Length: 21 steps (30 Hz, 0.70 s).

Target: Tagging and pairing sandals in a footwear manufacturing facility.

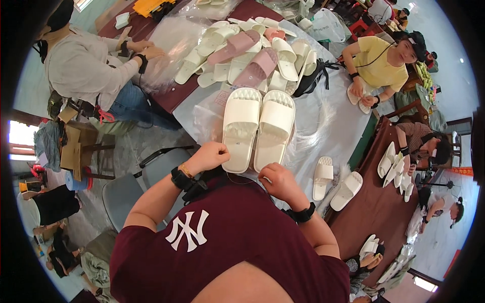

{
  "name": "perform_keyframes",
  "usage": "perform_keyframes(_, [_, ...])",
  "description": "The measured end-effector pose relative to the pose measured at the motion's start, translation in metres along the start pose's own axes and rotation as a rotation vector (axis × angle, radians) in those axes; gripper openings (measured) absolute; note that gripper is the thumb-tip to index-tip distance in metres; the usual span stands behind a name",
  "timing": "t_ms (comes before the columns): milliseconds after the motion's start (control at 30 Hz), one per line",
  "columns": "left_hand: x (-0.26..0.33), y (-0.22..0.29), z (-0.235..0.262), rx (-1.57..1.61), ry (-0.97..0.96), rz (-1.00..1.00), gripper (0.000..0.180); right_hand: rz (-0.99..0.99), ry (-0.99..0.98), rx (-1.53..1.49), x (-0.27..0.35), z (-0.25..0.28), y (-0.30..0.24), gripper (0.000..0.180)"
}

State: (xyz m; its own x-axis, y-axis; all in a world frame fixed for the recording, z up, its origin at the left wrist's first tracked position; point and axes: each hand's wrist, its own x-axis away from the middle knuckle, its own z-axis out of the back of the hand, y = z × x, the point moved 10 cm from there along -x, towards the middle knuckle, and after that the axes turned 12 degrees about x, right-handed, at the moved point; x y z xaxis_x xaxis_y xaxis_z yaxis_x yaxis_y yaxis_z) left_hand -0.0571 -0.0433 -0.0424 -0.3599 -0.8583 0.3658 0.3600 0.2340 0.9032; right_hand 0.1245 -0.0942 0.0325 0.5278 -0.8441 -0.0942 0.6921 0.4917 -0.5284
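A pair of cream slippers [241,123] lies side by side in front of me, toes pointing away, straps up. Beside the heel of the left slipper is my left hand [204,157], its fingers closed in a pinch at the edge. My right hand [280,183] is closed as well, with its fingertips close to the right slipper's heel. A thin strand [242,182] curves below the heels between both hands. What each hand pinches is too small to make out. Under the pair, clear plastic [204,118] spreads over the pale table covering [348,134].
Beyond the pair rises a heap of cream and pink slippers [262,65]. Two loose cream slippers [323,178] lie at right. A person in yellow [381,63] handles slippers across the table; another in grey [86,63] works at left. A grey chair [121,199] stands beside me.
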Motion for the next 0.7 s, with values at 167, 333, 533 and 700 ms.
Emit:
perform_keyframes(167, [-0.004,-0.016,-0.006,-0.125,-0.041,0.054,0.023,0.07,-0.185,-0.031,0.005,-0.021,-0.012,0.003])
perform_keyframes(333, [-0.023,0.006,0.011,-0.122,0.088,0.002,0.028,-0.015,-0.005,0.046,-0.012,-0.009,0.011,0.003])
perform_keyframes(533, [-0.04,0.034,0.02,-0.146,0.298,-0.221,0.03,-0.23,0.377,0.27,-0.032,0.029,0.054,0.002])
perform_keyframes(700, [-0.022,0.042,0.035,-0.093,0.391,-0.207,0.03,-0.214,0.431,0.32,-0.047,0.021,0.065,0.008])
